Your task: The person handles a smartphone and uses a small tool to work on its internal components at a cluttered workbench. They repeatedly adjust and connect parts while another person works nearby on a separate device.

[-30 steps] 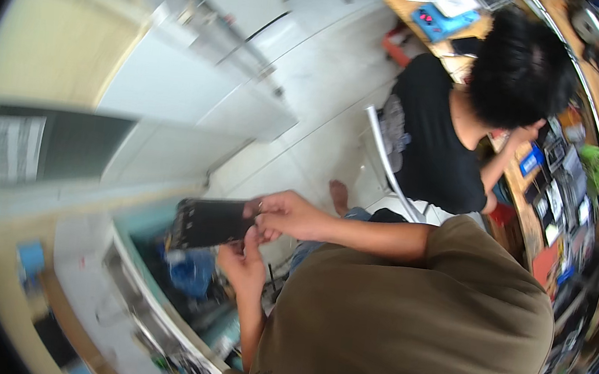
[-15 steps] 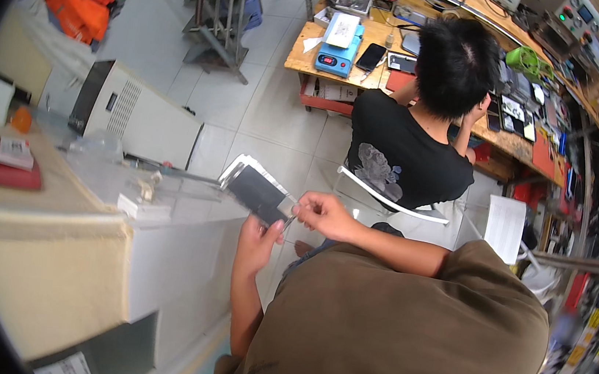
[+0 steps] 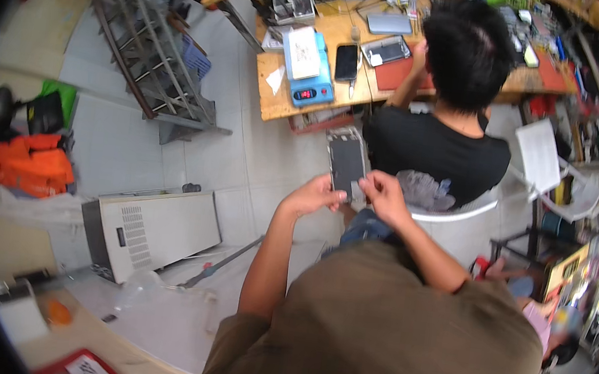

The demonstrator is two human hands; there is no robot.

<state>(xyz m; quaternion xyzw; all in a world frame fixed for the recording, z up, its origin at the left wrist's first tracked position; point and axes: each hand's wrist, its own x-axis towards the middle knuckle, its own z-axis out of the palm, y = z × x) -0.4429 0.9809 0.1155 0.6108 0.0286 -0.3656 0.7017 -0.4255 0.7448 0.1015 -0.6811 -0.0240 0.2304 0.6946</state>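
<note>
I hold a phone screen panel (image 3: pixel 347 161), a dark grey rectangle with a silvery rim, in front of me. My left hand (image 3: pixel 313 197) pinches its lower left corner between thumb and fingers. At the lower right corner, my right hand (image 3: pixel 385 197) has its fingertips closed on the edge, beside a small pale patch. The panel's far end points toward the wooden workbench (image 3: pixel 269 101). A seated co-worker in a black shirt (image 3: pixel 437 147) is just beyond my right hand.
On the bench are a blue box-shaped device (image 3: pixel 313 89) with a red readout, a black phone (image 3: pixel 346 62) and an opened phone (image 3: pixel 387 51). A metal stair-like frame (image 3: pixel 146 44) stands left of it. Nearer are a white cabinet (image 3: pixel 161 230) and a white chair (image 3: pixel 459 211).
My view has swung left, and the bench appears closer. Both hands have carried the panel away from the left counter toward the bench. The panel has turned more upright in view.
</note>
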